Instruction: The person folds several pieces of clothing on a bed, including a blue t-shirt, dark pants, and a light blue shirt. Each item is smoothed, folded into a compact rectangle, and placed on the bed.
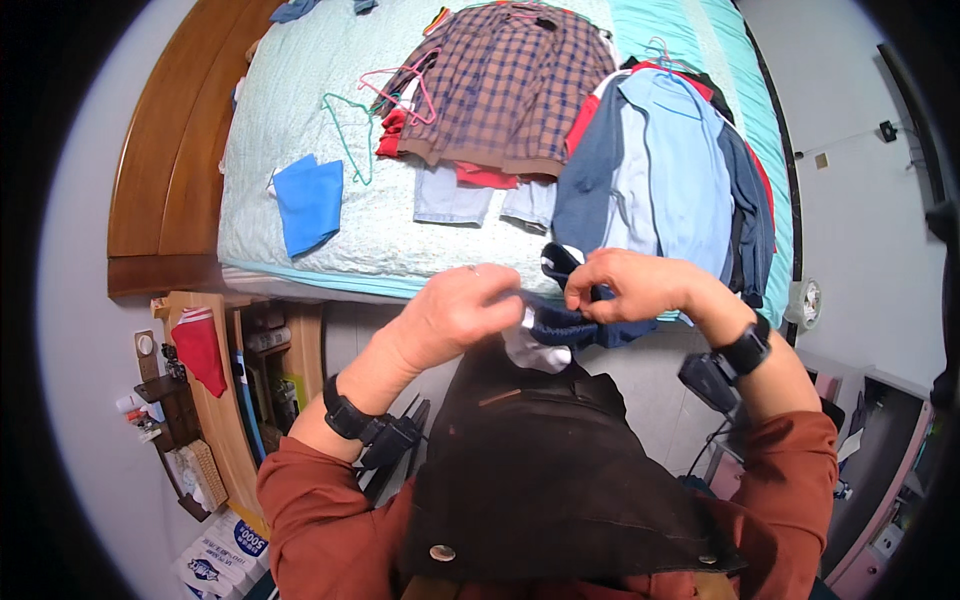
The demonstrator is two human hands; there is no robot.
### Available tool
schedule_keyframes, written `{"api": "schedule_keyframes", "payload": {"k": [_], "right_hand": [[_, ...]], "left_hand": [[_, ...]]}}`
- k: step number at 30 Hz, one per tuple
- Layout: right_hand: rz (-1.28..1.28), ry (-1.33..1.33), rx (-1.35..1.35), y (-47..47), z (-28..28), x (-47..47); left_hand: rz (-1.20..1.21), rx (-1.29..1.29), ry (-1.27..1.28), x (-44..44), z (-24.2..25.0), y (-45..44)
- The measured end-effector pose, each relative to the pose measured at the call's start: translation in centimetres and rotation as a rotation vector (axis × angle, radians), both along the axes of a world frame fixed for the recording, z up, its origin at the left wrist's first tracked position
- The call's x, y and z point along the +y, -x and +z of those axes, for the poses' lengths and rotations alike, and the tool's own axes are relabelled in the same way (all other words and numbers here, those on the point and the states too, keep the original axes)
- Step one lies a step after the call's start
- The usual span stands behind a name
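Just in front of the bed's near edge, my left hand pinches a dark navy and white garment. Its white part hangs below, over the dark apron on my front. My right hand grips the navy cloth a little further right, thumb and fingertips together. The cloth is bunched, so its kind cannot be made out. Past my right hand lies a light blue zip jacket over other clothes. A brown and navy plaid shirt is spread further back, above pale denim legs.
A bed with a pale patterned cover holds the clothes. On its left lie folded blue cloth, a green hanger and a pink hanger. A wooden shelf unit stands left; an open cabinet stands right.
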State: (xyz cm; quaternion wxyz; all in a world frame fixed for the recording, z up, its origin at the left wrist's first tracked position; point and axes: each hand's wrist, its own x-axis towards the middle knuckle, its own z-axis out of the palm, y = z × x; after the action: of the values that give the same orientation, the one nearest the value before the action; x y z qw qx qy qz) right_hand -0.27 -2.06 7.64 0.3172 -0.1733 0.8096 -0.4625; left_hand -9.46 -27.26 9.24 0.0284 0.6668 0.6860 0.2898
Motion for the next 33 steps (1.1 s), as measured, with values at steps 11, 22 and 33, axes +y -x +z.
{"api": "schedule_keyframes", "payload": {"k": [11, 22, 33], "right_hand": [[-1.097, 0.339, 0.196, -11.3, 4.0, 1.2], [-1.099, 0.644, 0.167, -10.5, 9.2, -4.0], [-0.76, 0.4, 0.061, -9.1, 10.7, -7.4]], "left_hand": [[0.452, -0.928, -0.204, 6.7, 3.7, -9.9], [0.268, -1.614, -0.08, 5.1, 3.2, -7.7], [0.115, -1.832, -0.216, -1.9, 5.8, -1.6]]}}
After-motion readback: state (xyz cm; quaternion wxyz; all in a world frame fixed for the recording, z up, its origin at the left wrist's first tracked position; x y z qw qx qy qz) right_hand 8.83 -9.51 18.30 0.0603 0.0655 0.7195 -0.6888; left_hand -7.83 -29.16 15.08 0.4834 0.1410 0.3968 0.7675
